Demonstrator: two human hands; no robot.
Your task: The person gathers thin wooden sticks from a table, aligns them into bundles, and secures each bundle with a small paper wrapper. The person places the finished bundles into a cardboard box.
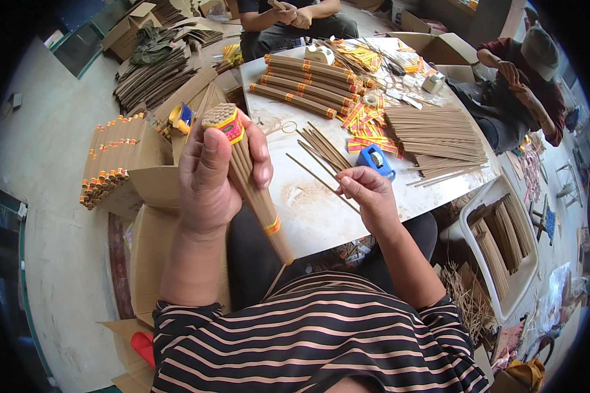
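My left hand (208, 180) is wrapped round a bundle of brown incense sticks (254, 193), tilted with its packed ends up. A red and yellow paper band (232, 127) circles its top, and a narrower one sits lower down. A thin stick pokes out of its lower end. Over the table's near edge, my right hand (373, 196) pinches a single incense stick (311, 171), which points up and left. Several loose incense sticks (324, 145) lie just beyond those fingers, next to a blue tape dispenser (375, 161).
On the white table (321, 229) lie banded bundles (301, 82), a loose stick pile (436, 141), paper labels (367, 124) and scissors (403, 98). Finished bundles (115, 154) are stacked at left. A white tub (532, 259) stands at right. Two people (295, 26) sit across the table.
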